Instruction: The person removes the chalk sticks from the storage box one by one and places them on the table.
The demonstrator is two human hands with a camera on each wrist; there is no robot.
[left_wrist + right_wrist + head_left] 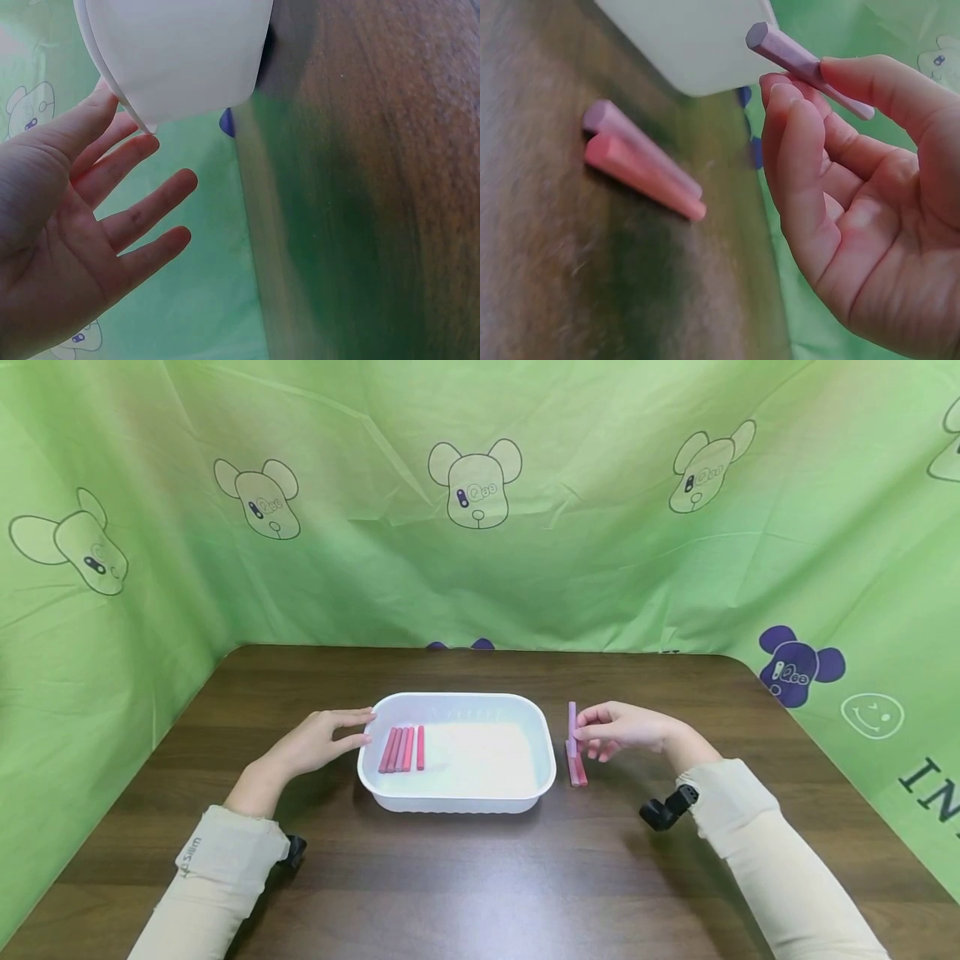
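A white plastic tray (457, 804) stands on the table, with a row of pink and dusky-red crayon-like sticks (396, 750) at its left end. My left hand (324, 743) touches the tray's left rim, its thumb and forefinger at the edge and the other fingers loosely spread in the left wrist view. To the right of the tray, my right hand (611, 727) pinches a purple hexagonal crayon (802, 64) between thumb and fingertips, raised off the table. Below it, a mauve crayon (641, 142) and a coral-pink crayon (641, 172) lie side by side on the wood.
The brown wooden table (465, 885) has a green curtain (480, 585) with printed bear heads hanging behind it and at both sides. Small black cameras sit at the left sleeve (232, 852) and the right sleeve (738, 802).
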